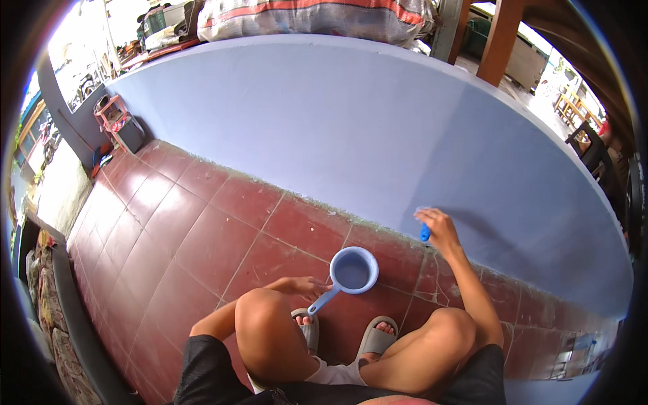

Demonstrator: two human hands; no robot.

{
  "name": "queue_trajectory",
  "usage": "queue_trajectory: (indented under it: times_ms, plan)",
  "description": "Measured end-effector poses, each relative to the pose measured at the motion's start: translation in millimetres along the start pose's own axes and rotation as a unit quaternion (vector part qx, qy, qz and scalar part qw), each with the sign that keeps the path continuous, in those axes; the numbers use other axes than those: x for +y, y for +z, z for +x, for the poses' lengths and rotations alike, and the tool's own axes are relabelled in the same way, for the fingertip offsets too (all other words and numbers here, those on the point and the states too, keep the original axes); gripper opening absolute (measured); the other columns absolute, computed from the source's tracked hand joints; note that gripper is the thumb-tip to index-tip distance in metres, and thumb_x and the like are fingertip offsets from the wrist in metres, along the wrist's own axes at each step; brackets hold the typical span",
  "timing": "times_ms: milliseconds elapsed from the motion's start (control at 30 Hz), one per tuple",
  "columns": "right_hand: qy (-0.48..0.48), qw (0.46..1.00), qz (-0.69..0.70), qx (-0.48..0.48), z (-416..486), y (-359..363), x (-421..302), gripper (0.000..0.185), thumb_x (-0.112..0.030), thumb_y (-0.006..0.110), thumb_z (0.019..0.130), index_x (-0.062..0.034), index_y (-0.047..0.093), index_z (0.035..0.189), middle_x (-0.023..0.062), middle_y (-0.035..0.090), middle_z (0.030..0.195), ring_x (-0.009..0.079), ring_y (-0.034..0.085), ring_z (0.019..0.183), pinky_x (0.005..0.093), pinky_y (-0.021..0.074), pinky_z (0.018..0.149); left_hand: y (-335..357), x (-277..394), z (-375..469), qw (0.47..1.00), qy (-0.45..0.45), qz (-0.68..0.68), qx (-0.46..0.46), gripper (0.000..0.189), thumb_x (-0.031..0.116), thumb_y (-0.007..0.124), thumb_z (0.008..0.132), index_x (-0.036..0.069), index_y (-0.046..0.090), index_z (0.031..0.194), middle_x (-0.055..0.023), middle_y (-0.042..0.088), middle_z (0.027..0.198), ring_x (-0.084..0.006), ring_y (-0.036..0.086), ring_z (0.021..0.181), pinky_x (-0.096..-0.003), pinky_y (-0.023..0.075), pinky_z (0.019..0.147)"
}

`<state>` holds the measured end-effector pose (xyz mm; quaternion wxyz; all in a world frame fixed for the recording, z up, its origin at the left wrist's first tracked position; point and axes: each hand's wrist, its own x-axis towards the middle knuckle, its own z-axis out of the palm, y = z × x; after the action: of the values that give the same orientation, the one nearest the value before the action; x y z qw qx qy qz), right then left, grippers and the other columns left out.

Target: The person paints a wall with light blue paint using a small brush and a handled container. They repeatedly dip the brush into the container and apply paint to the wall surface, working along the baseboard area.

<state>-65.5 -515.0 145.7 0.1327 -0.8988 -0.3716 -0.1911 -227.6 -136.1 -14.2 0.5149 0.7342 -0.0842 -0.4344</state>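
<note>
My right hand (439, 228) is closed around a blue-handled brush (424, 232), held against the lower part of the blue wall (329, 126), just above the floor edge; its head is mostly hidden by the fingers. A light blue plastic dipper (375, 271) with liquid in it stands on the red floor tiles in front of my feet. My left hand (309, 287) is beside the dipper, its fingertips at the handle near the cup; whether they grip it I cannot tell.
The low wall curves across the view, with a large woven sack (314, 20) on top. A pink rack (109, 114) and a grey bin (130, 134) stand in the far left corner. A cushioned seat (61, 334) is at the left. Wooden posts (499, 43) rise behind the wall.
</note>
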Motion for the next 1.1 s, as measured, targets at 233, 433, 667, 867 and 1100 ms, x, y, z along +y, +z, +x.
queue_trajectory:
  times_ms: [233, 433, 667, 867, 1100]
  plan:
    - [-0.087, 0.984, 0.131, -0.083, 50, -4, -42, 0.034, 0.002, 0.063, 0.072, -0.0061, 0.071, 0.103, 0.0126, 0.071, 0.103, 0.0309, 0.067, 0.093, 0.0387, 0.0547, 0.082, 39, 9, 27, 0.959, -0.068, -0.269, 0.062, 0.057, 0.055, 0.047, 0.097, 0.004, 0.06, 0.12, -0.004, 0.055, 0.074, -0.0126, 0.051, 0.059, -0.0294, 0.0452, 0.054]
    - [-0.069, 0.971, 0.227, -0.006, 88, -3, -62, 0.026, -0.003, 0.067, 0.079, -0.0074, 0.072, 0.104, 0.013, 0.071, 0.1, 0.0306, 0.069, 0.085, 0.0365, 0.0558, 0.074, 28, 17, 29, 0.963, -0.057, -0.242, 0.108, 0.055, 0.054, 0.048, 0.097, 0.003, 0.058, 0.115, 0.0019, 0.039, 0.067, -0.0077, 0.034, 0.053, -0.0261, 0.0345, 0.048]
    - [0.066, 0.951, 0.296, -0.054, 75, 35, -60, 0.022, -0.011, 0.07, 0.083, -0.0072, 0.072, 0.105, 0.016, 0.071, 0.098, 0.0294, 0.07, 0.085, 0.0337, 0.0557, 0.075, -8, 43, 1, 0.961, -0.072, -0.197, 0.181, 0.048, 0.052, 0.052, 0.096, 0.004, 0.058, 0.096, 0.0017, 0.038, 0.058, -0.0084, 0.034, 0.044, -0.0294, 0.0334, 0.04]
    - [0.137, 0.919, 0.289, -0.229, 77, 55, -42, 0.024, -0.015, 0.073, 0.079, -0.0082, 0.074, 0.103, 0.0137, 0.072, 0.102, 0.0289, 0.07, 0.09, 0.0352, 0.0562, 0.082, -44, 54, -3, 0.937, -0.065, -0.212, 0.27, 0.038, 0.043, 0.061, 0.094, 0.005, 0.06, 0.1, 0.0036, 0.039, 0.055, -0.0084, 0.036, 0.042, -0.0285, 0.0359, 0.042]
    - [0.079, 0.863, 0.298, -0.401, 95, 30, -52, 0.024, -0.014, 0.074, 0.073, -0.007, 0.074, 0.096, 0.0149, 0.072, 0.092, 0.0319, 0.069, 0.086, 0.0396, 0.0557, 0.078, -77, 105, -29, 0.899, -0.071, -0.272, 0.336, 0.03, 0.037, 0.063, 0.093, 0.008, 0.058, 0.09, 0.0025, 0.044, 0.054, -0.0078, 0.04, 0.042, -0.0276, 0.04, 0.041]
